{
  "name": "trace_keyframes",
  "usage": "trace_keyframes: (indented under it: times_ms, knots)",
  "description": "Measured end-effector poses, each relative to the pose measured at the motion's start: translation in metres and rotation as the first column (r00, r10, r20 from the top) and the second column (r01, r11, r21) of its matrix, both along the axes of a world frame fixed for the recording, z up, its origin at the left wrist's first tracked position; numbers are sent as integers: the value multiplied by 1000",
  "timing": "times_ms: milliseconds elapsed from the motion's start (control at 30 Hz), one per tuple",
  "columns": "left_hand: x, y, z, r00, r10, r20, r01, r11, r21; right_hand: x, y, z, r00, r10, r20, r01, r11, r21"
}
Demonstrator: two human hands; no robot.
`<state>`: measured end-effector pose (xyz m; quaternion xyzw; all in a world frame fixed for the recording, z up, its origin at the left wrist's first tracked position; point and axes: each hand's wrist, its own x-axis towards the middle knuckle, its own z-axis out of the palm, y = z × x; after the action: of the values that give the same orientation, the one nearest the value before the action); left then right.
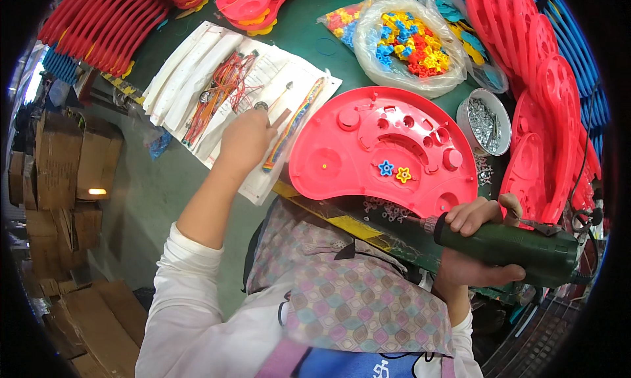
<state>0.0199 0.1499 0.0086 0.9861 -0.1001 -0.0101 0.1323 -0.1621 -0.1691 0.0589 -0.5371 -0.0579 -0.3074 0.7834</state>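
The person's right hand (474,237) was closed firmly around a dark green power tool (526,254), with the fingers over its top and another part of the hand below. The tool lay almost level, and its thin tip pointed to the left, close to the front edge of a red plastic panel (342,176). This panel, having the shape of a half-moon, rested on the green table (296,36) in front of the person. In its middle part sat a blue star piece (386,168) and, just beside it, a yellow star piece (403,175). Near the tool tip some small pale pieces (386,210) were scattered.

The left hand (248,141) was reaching over white sheets (187,82), its fingertips at a small round part (261,107); whether they were gripping it, I could not tell. Next to this hand lay a tangle of red wires (227,82) on one side and a rainbow-coloured strip (296,125) on the other. Behind the panel stood a clear plastic bag (368,40) of coloured star pieces, and to its right a white bowl (465,123) with metal screws (485,125).
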Motion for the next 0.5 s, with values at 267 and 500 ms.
trace_keyframes:
  times_ms: [267,500]
  knots:
    - [-12,-27,78,995,79,55,-6,621,-784,-2,-7,-1,1000,-13,-3,13,1000,26]
    - [-26,-57,105,872,-429,-236,-41,416,-908,4,-11,1,999,-40,35,37,996,86]
